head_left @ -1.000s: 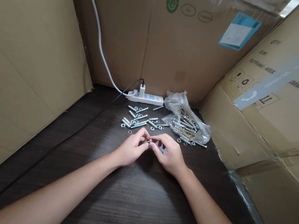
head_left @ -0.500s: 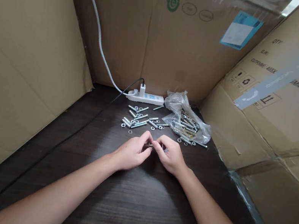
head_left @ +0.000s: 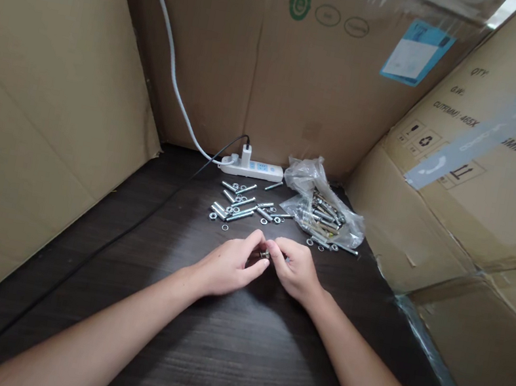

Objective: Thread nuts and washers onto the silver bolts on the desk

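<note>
My left hand [head_left: 238, 264] and my right hand [head_left: 293, 267] meet over the dark table, fingers curled inward. Between their fingertips is a small brass-toned bolt [head_left: 265, 255], of which only one end shows. The rest is covered by the fingers, so whether a nut or washer sits on it I cannot tell. Just beyond the hands lie loose silvery metal bolts and sleeves [head_left: 240, 215], with nuts and washers scattered among them, such as a nut [head_left: 212, 216] and a ring washer [head_left: 224, 228].
A clear plastic bag [head_left: 354, 227] of bolts lies at the back right, several pieces spilling from its mouth. Behind stands a white power strip [head_left: 266, 172] with a plug. A black cable [head_left: 114, 239] crosses the table's left side. Cardboard walls [head_left: 210, 65] enclose three sides.
My fingers have shifted slightly around the bolt, and my left thumb has moved a little to the right. The loose pieces and the bag lie as before.
</note>
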Demonstrator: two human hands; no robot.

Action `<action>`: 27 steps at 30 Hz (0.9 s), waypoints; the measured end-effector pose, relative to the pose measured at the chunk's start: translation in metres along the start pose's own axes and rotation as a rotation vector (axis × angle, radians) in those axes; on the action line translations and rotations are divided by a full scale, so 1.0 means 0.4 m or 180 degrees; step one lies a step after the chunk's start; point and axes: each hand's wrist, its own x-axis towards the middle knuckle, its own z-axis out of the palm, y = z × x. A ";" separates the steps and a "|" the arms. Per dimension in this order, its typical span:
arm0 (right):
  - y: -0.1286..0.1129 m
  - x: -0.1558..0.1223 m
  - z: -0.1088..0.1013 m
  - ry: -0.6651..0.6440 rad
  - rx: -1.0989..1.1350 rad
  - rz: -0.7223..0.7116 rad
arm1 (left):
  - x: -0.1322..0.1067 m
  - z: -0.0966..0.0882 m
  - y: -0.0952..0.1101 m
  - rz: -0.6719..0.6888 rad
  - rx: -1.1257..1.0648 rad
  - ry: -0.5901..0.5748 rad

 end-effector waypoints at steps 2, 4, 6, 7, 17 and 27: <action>0.000 -0.001 0.000 -0.0010 -0.0007 0.0017 | 0.000 0.001 -0.001 0.0003 0.0014 -0.0003; 0.000 -0.001 0.000 -0.0007 -0.0007 0.0023 | 0.001 0.001 -0.003 0.0003 0.0011 0.0000; 0.001 -0.001 0.000 0.0006 0.0003 0.0023 | 0.002 0.002 -0.004 0.0021 -0.0010 0.0010; 0.002 0.000 0.001 0.0012 0.0011 0.0023 | 0.003 0.003 -0.005 0.0039 -0.0021 0.0019; -0.014 0.001 -0.016 0.0209 0.0195 0.0014 | 0.009 -0.001 -0.002 0.0106 0.0105 0.0141; -0.028 -0.001 -0.022 0.0112 0.0256 -0.0315 | 0.007 -0.005 -0.003 0.0203 -0.0297 0.0236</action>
